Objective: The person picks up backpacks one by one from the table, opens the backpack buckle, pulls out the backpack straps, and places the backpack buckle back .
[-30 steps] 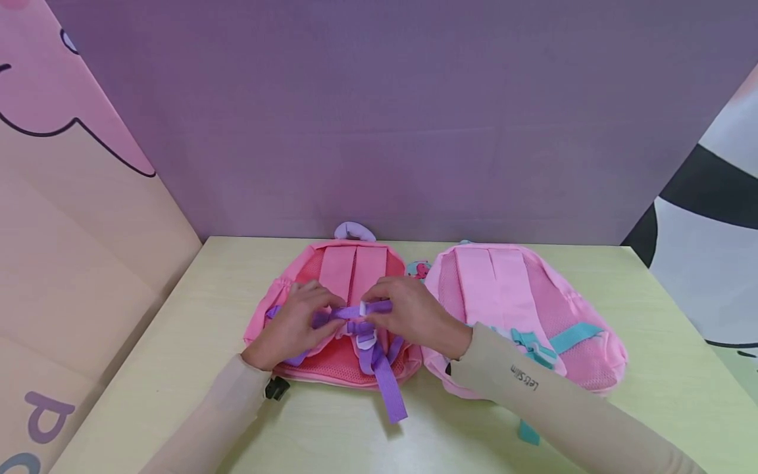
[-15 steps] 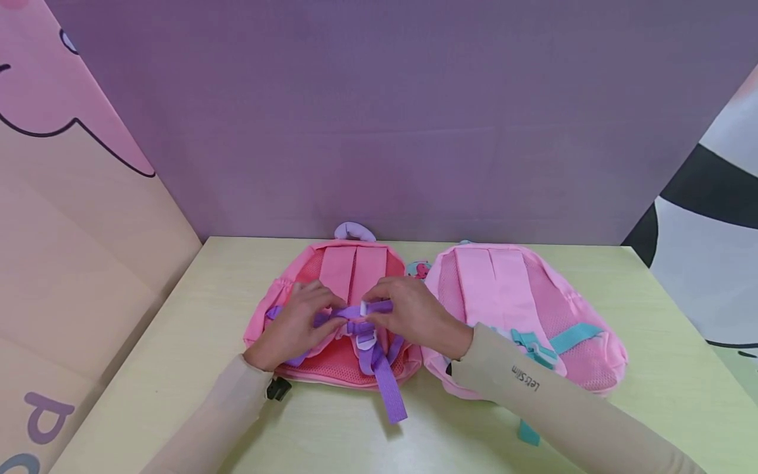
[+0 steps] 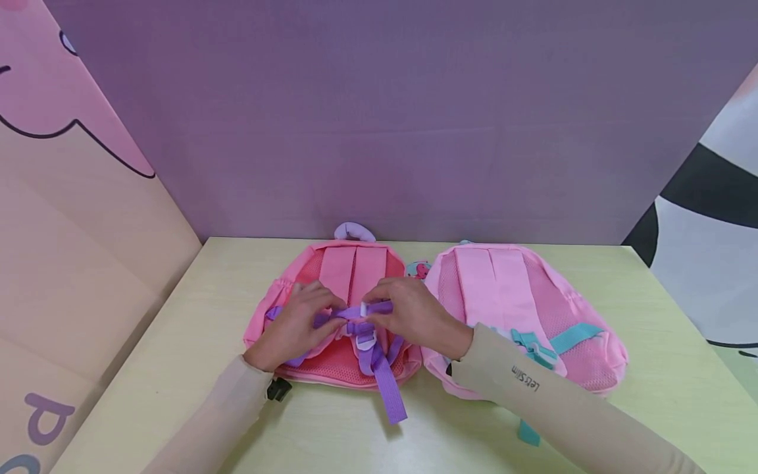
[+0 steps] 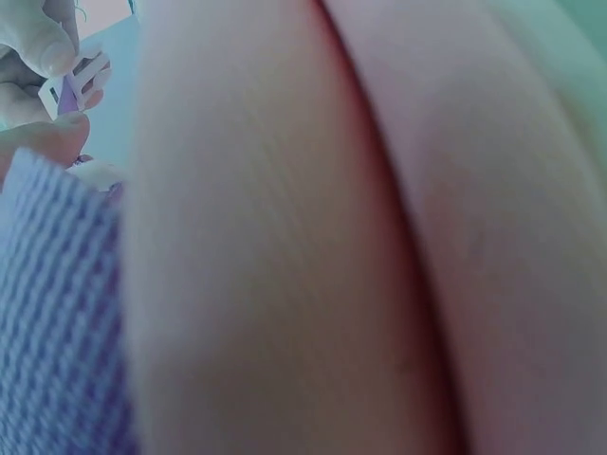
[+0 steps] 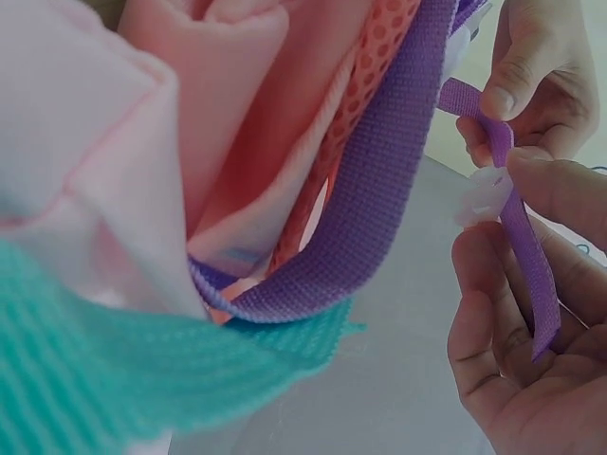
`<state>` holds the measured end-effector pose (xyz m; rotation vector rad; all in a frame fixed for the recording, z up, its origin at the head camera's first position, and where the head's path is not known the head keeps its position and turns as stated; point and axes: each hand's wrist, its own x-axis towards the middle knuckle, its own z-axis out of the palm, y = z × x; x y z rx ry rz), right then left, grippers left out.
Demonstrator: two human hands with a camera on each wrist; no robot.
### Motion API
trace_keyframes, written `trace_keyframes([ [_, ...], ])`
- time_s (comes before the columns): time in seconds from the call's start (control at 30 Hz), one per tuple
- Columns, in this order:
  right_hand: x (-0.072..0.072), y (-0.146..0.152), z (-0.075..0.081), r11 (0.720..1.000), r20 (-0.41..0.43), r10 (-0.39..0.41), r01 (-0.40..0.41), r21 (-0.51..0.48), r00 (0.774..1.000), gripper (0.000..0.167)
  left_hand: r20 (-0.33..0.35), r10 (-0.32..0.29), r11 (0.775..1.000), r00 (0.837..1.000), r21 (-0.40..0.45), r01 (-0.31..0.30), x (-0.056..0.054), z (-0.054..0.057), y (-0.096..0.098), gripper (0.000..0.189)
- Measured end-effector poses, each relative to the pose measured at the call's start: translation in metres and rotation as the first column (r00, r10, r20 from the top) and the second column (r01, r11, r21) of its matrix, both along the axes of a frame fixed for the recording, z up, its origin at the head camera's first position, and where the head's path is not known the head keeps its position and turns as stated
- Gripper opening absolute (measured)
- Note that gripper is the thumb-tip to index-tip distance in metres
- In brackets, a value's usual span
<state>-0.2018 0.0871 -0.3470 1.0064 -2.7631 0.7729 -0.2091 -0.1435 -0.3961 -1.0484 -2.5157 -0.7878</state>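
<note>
A coral-pink backpack [image 3: 337, 266] lies on the table with its shoulder-strap side up and purple webbing across it. My left hand [image 3: 301, 326] pinches a purple strap [image 5: 455, 98] between thumb and fingers over the bag. Close beside it, my right hand [image 3: 408, 315] pinches a white plastic buckle [image 5: 484, 197] between thumb and fingertips. The purple strap passes through this buckle, and its free end [image 5: 533, 284] lies over the right fingers. A second white buckle [image 3: 366, 340] sits just below the hands, with a purple strap tail [image 3: 389, 392] hanging toward the table's front.
A light pink backpack [image 3: 497, 283] with teal straps [image 3: 573, 337] lies to the right, partly under the right forearm. A small black clip [image 3: 277, 389] shows by the left sleeve. The table [image 3: 177, 368] ends at a purple back panel [image 3: 414, 131], with printed panels at both sides.
Almost nothing differs. Both hands keep the strap and white buckle in the same place, with only slight shifts of the left wrist and sleeve.
</note>
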Motion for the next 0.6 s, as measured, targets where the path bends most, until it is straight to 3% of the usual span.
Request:
trace_keyframes([
  [0.6,0.0006,0.0056,0.0007,0.999,0.011,-0.029,0.029,-0.026,1.000,0.025,0.022,-0.004,1.000,1.000,-0.003,0.004,0.0007,0.0009,0.0003,0.027],
])
